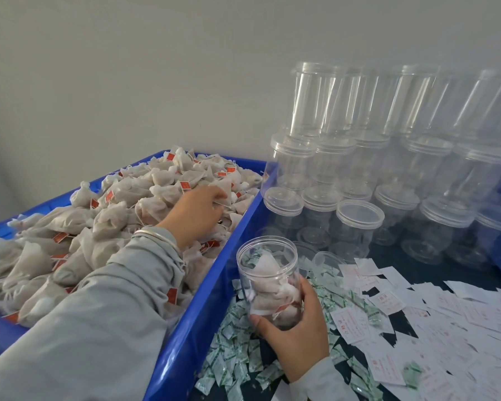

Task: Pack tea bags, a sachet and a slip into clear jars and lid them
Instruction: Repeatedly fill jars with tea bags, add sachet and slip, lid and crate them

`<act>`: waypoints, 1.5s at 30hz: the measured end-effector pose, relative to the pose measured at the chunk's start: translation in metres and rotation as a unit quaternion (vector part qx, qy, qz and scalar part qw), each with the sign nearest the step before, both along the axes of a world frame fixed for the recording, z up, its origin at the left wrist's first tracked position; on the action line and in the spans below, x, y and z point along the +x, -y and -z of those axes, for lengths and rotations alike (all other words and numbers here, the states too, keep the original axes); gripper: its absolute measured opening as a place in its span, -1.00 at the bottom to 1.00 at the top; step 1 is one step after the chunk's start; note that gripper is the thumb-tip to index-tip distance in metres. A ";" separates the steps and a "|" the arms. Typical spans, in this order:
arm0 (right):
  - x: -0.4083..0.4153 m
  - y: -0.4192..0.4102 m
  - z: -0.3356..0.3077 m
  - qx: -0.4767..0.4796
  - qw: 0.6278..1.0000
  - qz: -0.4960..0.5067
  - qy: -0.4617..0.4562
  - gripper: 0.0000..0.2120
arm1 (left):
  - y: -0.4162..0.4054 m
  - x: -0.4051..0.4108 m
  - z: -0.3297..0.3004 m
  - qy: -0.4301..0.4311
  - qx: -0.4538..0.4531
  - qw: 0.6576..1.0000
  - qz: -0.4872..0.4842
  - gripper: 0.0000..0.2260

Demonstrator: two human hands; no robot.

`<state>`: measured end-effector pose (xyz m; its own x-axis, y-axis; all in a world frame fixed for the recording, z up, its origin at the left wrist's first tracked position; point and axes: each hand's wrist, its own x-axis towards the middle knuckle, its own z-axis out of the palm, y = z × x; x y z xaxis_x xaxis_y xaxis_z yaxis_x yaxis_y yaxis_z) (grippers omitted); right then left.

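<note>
The jar (268, 280) is a clear plastic cylinder with a ribbed neck and an open mouth, no lid on it. It stands tilted slightly toward the crate, over the sachets, just right of the crate's wall. Through its side show several white tea bags with a red tag low down; they fill about the lower half.

The right hand (297, 328) holds the jar from below and behind, thumb across the front near the base, fingers curled round the far side.

The left hand (198, 211) reaches into the blue crate (191, 322), fingers curled down into the heap of tea bags (104, 215) and pinching at 1 near the fingertips; how many it grips cannot be told. The bags are off-white gauze pouches with strings and small red tags. A silver bangle (156, 235) sits at the grey sleeve's cuff.

Green-and-white sachets (232, 360) lie scattered under and beside the jar. White slips (394, 322) with red print spread to the right. Lidded empty jars (359, 169) are stacked in 3 tiers against the wall.
</note>
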<state>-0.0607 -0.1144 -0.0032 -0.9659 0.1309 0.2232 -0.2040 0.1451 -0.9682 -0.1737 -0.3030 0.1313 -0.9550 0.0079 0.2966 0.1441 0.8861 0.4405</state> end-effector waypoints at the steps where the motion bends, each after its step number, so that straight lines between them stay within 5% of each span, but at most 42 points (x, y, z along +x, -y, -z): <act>1: 0.000 0.000 -0.001 -0.001 1.000 0.001 -0.002 -0.07 | 0.000 -0.001 0.004 0.018 -0.049 0.999 0.013 -0.66; 6: 0.002 0.000 -0.002 -0.002 1.000 0.002 -0.002 -0.08 | 0.002 -0.006 0.016 0.064 -0.257 0.964 0.018 -0.61; 9: 0.002 -0.001 -0.002 -0.005 1.000 0.002 0.002 -0.05 | 0.002 -0.007 0.013 0.049 -0.285 0.957 -0.031 -0.72; 18: 0.000 -0.001 -0.002 0.001 1.000 0.006 0.002 -0.07 | 0.011 -0.003 -0.007 -0.006 -0.084 0.994 -0.071 -0.83; 22: -0.001 -0.002 -0.002 -0.010 1.000 0.005 0.004 -0.09 | 0.002 0.002 -0.016 -0.050 0.126 0.990 -0.035 -0.73; 26: -0.001 -0.001 -0.002 -0.001 1.000 0.007 0.000 -0.09 | -0.008 0.008 -0.021 -0.035 0.304 0.951 0.034 -0.81; 34: -0.001 -0.001 0.001 0.007 1.000 0.003 0.002 -0.05 | -0.020 0.025 -0.031 0.028 0.565 0.814 0.132 -0.84; 39: -0.001 0.000 0.002 0.004 1.000 0.004 -0.004 -0.07 | -0.019 0.034 -0.040 0.058 0.603 0.764 0.225 -0.59; 45: -0.002 0.001 0.005 0.012 1.000 0.005 -0.003 -0.05 | -0.022 0.039 -0.040 0.123 0.597 0.730 0.310 -0.76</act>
<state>-0.0624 -0.1153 -0.0080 -0.9634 0.1347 0.2316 -0.2077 0.1703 -0.9632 -0.1345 -0.2811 0.1714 -0.9029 0.3375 0.2661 0.1411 -0.3521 0.9253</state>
